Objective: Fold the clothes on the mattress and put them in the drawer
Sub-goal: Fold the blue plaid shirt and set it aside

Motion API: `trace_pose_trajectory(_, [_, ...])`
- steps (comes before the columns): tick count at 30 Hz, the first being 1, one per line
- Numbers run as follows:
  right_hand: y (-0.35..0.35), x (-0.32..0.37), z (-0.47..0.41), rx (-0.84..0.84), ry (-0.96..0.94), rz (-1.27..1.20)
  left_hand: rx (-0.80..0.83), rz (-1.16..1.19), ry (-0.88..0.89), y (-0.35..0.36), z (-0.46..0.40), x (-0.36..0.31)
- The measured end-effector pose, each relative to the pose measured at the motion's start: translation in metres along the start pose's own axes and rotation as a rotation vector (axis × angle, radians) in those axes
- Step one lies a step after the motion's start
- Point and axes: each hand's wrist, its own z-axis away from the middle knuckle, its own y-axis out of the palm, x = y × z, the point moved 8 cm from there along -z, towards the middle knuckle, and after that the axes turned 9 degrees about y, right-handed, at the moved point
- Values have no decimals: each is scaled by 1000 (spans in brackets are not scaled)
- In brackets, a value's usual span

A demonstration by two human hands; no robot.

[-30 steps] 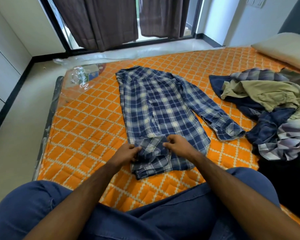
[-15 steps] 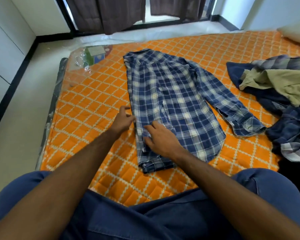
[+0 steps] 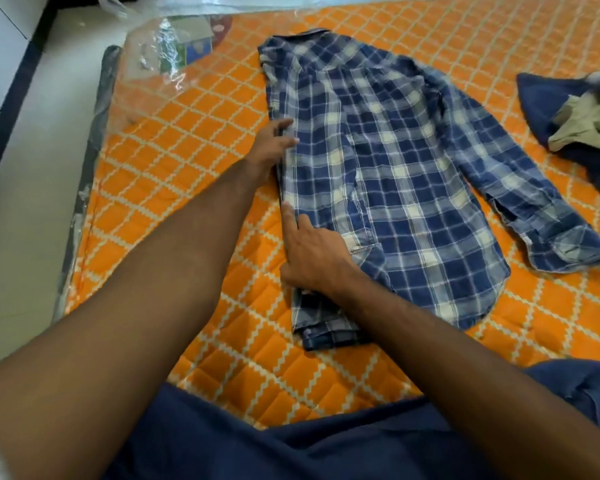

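At the far left a strip of pale floor [image 3: 32, 168] runs beside the mattress [image 3: 194, 188], whose orange quilted cover carries a cream lattice pattern. Clear plastic wrap [image 3: 153, 60] is crumpled over the mattress's upper left corner, and under it sits a printed label [image 3: 194, 46] with green and blue patches; glare and creases make any writing on it unreadable.

The left hand [image 3: 271, 147] lies flat on the left edge of the plaid shirt [image 3: 395, 168], fingers extended and close together, the fingertips on the cloth and the palm partly on the mattress. Nothing is gripped; it presses down on the fold.

Just below it the right hand [image 3: 312, 254] rests on the same folded edge, lower down the shirt. Its index finger points up along the crease, the other fingers are held loosely together, and the thumb is tucked at the shirt's side. Whether the thumb catches any fabric cannot be told.

The shirt, blue and white check, lies spread on the middle of the mattress, collar away from the person, left side folded inward, right sleeve [image 3: 534, 216] stretched toward the lower right. No tag or brand mark can be made out on it.

At the right edge a pile of clothes [image 3: 575, 116], dark blue and khaki, is cut off by the frame. The person's blue trousers [image 3: 291, 445] fill the bottom.
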Motion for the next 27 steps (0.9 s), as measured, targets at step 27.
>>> trace_pose_trajectory(27, [16,118,3,250,-81,-262,28,-445,25,-123,-2,24])
